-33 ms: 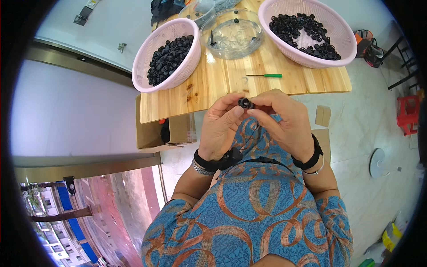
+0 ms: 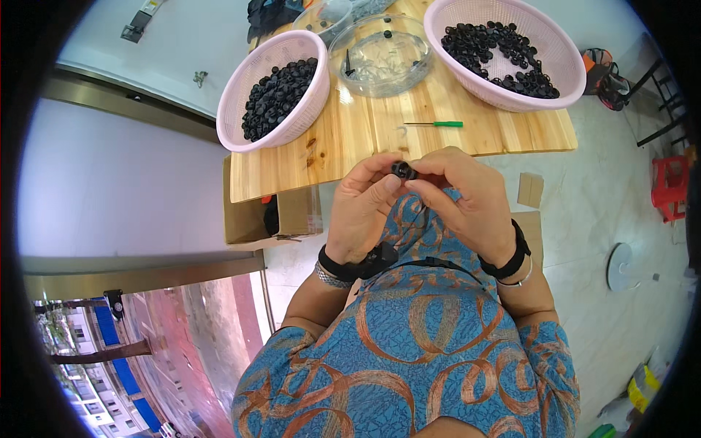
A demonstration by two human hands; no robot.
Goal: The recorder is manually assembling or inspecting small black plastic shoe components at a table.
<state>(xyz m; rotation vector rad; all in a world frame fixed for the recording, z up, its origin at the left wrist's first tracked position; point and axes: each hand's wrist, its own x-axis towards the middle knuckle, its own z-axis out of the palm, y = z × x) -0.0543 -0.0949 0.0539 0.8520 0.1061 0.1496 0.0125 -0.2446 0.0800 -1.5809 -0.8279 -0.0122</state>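
Note:
In front of my body, just off the table's near edge, I hold a small round black plastic part (image 2: 402, 170) with a hollow opening. My left hand (image 2: 363, 203) pinches its left side between thumb and fingers. My right hand (image 2: 464, 197) grips the right side the same way, partly hiding it. Beyond my hands, a thin screwdriver with a green handle (image 2: 447, 124) lies on the wooden table (image 2: 350, 142). A pink basket (image 2: 315, 102) full of small black parts stands at the left. Another pink basket (image 2: 467, 73) at the right holds black ring-like parts.
Between the baskets sits a round clear tray (image 2: 380, 91) with small clear pieces and a few black ones. An open cardboard box (image 2: 299, 212) is under the table's left edge. Red stools (image 2: 666, 191) and a white disc-like object (image 2: 619, 267) are on the right floor.
The black part has turned slightly between my fingers. Both hands stay in nearly the same place.

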